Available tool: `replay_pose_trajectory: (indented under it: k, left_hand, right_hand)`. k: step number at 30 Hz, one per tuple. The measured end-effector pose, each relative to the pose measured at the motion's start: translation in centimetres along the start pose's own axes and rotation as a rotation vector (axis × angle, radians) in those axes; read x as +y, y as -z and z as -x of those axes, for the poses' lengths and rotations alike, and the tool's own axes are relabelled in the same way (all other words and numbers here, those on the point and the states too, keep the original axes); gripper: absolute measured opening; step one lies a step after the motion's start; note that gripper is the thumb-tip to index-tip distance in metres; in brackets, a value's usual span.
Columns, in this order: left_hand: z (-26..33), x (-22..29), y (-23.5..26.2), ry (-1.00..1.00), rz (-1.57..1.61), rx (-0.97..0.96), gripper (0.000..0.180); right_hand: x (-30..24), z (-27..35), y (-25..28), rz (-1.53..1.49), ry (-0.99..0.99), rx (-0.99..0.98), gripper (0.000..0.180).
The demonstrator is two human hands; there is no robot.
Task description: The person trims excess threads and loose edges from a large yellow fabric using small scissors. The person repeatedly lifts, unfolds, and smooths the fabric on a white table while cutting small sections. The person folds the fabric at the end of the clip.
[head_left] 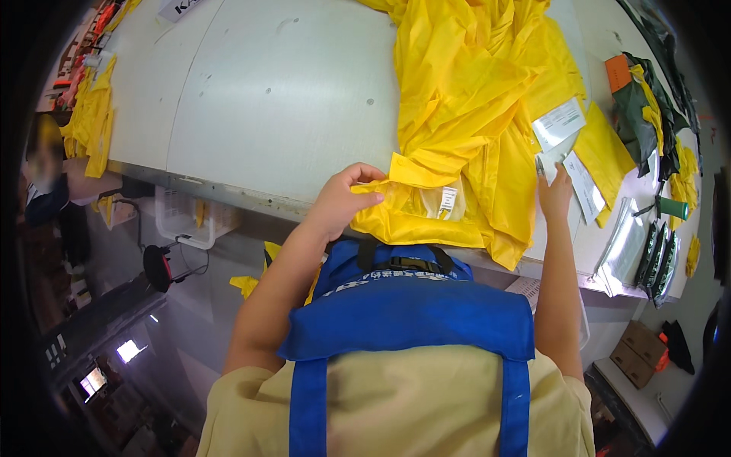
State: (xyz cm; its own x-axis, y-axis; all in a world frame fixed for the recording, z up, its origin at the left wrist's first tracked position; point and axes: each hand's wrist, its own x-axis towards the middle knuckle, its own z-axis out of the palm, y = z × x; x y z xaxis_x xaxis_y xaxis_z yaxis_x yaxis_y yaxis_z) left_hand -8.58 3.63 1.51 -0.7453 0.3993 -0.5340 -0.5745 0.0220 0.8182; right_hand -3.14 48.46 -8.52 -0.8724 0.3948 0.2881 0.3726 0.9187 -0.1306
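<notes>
A yellow raincoat-like garment of thin, smooth fabric lies creased over the table, reaching its near edge. A white label shows inside its opening at the near end. My left hand pinches the left edge of that opening between thumb and fingers. To the right of the garment, my right hand is closed at a small, shiny, greyish thing, partly hidden by the fingers. White printed sheets lie just beyond and beside this hand, next to a folded yellow piece.
The pale table extends left and away. At its right end are dark green packs, a green roll and clear plastic bags. A white basket sits below the left edge. Another person is at far left.
</notes>
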Motion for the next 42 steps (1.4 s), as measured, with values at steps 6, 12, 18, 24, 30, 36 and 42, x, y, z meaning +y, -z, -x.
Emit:
replay_pose_trajectory:
  k: [6,12,18,24,30,36,42]
  left_hand:
    - [3.7,-0.1,-0.7,-0.351,-0.218,0.125,0.02]
    - [4.9,-0.2,-0.5,-0.18,0.227,0.096,0.022]
    - [5.8,0.7,-2.1,-0.553,-0.17,0.018,0.023]
    - [6.5,1.8,-3.3,-0.621,-0.264,-0.011,0.021]
    - [6.1,2.1,-3.4,-0.69,-0.305,-0.069,0.018]
    - [6.2,1.5,-1.2,-0.447,-0.195,0.155,0.014]
    - [3.9,1.7,0.3,-0.475,-0.972,0.436,0.025]
  right_hand:
    - [1.4,-0.1,-0.6,-0.029,-0.2,-0.331,0.033]
    - [-1.4,0.6,3.0,-1.176,-0.833,-0.223,0.01]
    - [-12.8,3.9,11.3,-1.344,-0.523,-0.309,0.011]
    - [-20.0,7.5,15.2,-1.142,0.183,-0.497,0.031]
    - [-17.9,8.3,14.7,-1.234,-0.274,-0.398,0.027]
    - [-5.6,12.3,11.9,-1.032,-0.934,-0.115,0.019]
    - [-5.1,20.0,8.8,-1.088,-1.26,-0.373,0.022]
